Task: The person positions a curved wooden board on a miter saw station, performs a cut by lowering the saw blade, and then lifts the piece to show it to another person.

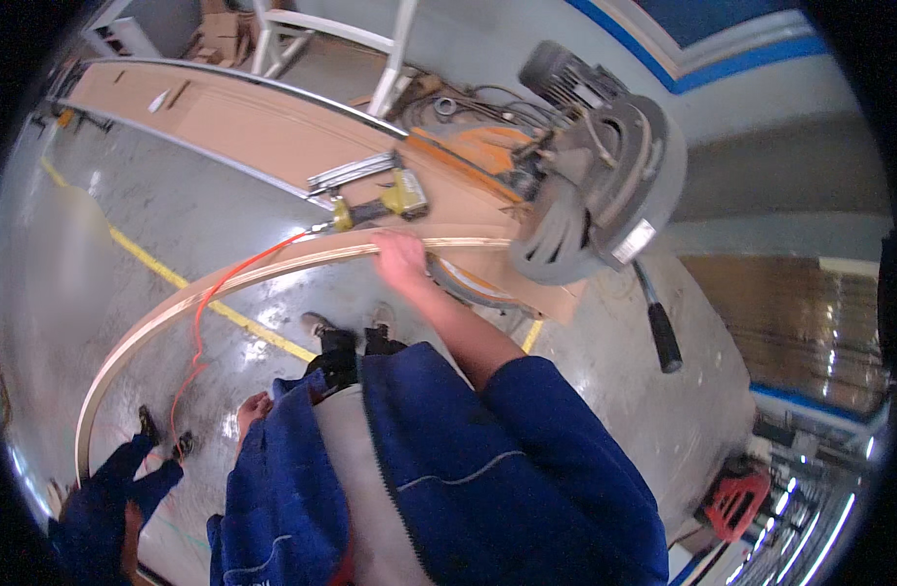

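Note:
A long curved laminated wood strip (160, 314) arcs from the saw down toward the lower left. My right hand (401, 259) grips it near the saw, its fingers over the strip. My left hand (253, 410) hangs low beside my blue jacket, fingers loosely bent, with nothing visible in it. A yellow nail gun (404, 193) with an orange hose (224, 278) lies on the cardboard-covered bench (204, 112) just beyond my right hand. A large mitre saw (614, 171) with a black handle (660, 332) stands at the right, over the strip's end.
A co-worker's legs in blue (126, 469) stand at the lower left, near the strip. A white frame (390, 59) and coiled cables (468, 103) lie behind the bench. A red object (739, 498) sits at the lower right. Yellow lines (150, 264) cross the grey floor.

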Demonstrator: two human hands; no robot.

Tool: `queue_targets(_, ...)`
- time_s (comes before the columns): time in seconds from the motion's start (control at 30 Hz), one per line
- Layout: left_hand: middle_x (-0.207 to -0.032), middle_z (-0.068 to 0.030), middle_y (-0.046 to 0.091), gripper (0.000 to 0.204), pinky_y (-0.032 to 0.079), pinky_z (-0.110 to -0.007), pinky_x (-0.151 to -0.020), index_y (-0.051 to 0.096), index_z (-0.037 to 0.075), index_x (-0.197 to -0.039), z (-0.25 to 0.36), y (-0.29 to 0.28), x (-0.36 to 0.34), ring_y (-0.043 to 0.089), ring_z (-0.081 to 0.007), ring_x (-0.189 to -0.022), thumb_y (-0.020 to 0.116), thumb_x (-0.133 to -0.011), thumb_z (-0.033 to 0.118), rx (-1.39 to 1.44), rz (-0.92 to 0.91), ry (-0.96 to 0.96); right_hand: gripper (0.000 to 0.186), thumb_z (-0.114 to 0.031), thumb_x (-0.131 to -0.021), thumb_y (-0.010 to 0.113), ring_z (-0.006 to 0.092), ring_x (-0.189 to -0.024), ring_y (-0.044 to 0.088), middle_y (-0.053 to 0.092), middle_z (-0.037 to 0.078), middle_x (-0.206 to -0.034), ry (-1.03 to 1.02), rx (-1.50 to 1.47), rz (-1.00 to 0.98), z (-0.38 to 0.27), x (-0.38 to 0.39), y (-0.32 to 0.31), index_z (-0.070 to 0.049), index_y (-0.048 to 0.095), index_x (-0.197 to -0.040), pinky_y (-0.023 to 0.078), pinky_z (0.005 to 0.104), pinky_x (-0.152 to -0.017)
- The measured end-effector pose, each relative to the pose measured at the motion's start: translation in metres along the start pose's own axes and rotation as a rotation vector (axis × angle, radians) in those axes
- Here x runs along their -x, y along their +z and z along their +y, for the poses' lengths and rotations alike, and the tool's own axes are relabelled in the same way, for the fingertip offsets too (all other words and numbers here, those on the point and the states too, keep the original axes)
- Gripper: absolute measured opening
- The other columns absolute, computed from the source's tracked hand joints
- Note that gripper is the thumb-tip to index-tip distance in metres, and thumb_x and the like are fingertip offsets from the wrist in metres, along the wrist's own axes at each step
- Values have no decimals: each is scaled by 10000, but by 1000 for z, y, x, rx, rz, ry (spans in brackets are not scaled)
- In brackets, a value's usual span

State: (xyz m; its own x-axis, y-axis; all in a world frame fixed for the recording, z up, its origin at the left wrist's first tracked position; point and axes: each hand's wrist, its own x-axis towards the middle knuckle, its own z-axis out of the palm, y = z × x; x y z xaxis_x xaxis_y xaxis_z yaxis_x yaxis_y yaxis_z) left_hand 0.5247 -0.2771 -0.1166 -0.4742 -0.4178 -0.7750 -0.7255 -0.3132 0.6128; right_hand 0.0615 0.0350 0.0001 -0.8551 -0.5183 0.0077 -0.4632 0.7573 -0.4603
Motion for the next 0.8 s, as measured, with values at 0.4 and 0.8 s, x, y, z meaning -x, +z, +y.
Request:
queue_targets(0.4, -876, -98, 742, 375, 565, -311, -661, 693, 2, -1178, 90, 48, 80, 705, -162, -752, 661, -902, 255, -159, 132, -85, 264, -159, -788, 757, 359, -903, 686, 725, 132, -950, -20, 117, -123, -19, -4, -21, -109, 714, -1043, 527, 480, -795)
queue_targets(0.8, -884, -144, 704, 632, 547, -310, -629, 400, -19, -1467, 141, 3, 69, 680, -171, -703, 658, -908, 125, 181, 551, 199, 282, -194, -807, 766, 329, -963, 689, 731, 113, -1046, 91, 154, -161, -15, -4, -17, -98, 690, -1061, 528, 455, -776)
